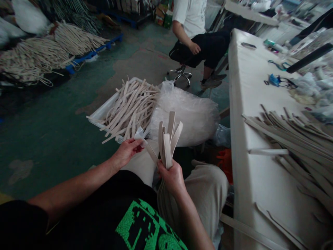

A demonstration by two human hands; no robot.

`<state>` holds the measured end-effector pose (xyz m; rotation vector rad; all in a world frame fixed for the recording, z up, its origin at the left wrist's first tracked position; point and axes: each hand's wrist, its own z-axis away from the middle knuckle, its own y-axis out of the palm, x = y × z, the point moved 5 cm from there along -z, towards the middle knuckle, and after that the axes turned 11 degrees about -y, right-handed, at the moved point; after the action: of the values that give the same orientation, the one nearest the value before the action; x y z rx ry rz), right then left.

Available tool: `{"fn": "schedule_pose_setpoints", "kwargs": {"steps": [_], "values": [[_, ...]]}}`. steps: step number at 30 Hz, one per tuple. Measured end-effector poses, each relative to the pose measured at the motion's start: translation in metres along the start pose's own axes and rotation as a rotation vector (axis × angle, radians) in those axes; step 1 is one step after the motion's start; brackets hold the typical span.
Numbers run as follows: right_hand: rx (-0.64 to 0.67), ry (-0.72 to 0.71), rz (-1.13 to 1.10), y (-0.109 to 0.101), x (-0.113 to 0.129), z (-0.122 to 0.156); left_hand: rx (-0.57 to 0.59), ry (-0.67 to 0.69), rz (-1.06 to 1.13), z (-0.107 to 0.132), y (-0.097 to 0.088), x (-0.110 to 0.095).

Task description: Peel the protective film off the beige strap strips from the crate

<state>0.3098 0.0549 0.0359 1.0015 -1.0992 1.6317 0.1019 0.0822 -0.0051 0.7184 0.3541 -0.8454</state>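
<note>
My right hand (172,176) is wrapped round a bundle of flat beige straps (168,147), whose upper ends fan out above the fist. To its left, my left hand (129,150) is closed in a pinch on a small piece of clear plastic (140,133). That plastic lies at the tip of one strap (151,152), which slants down into the right fist. Whether the fingers also grip this strap is hard to make out. The lower part of the bundle hangs over my lap, partly hidden by the right hand and forearm.
A white tray (102,108) heaped with beige straps stands ahead, beside a large clear plastic bag (184,113). At right, a white table (243,80) bears more straps (299,139) and scissors (279,65). A seated person (192,21) is beyond; strap piles (33,55) lie at left.
</note>
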Motion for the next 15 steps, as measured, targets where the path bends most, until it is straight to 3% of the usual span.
{"fn": "schedule_pose_setpoints", "kwargs": {"steps": [6,15], "values": [[-0.01,-0.014,0.034,0.0,-0.003,0.0,-0.013,-0.081,0.082,-0.001,-0.001,0.006],[0.054,-0.07,0.149,0.005,-0.006,0.001,0.003,-0.037,0.045,-0.005,0.0,0.012]]}}
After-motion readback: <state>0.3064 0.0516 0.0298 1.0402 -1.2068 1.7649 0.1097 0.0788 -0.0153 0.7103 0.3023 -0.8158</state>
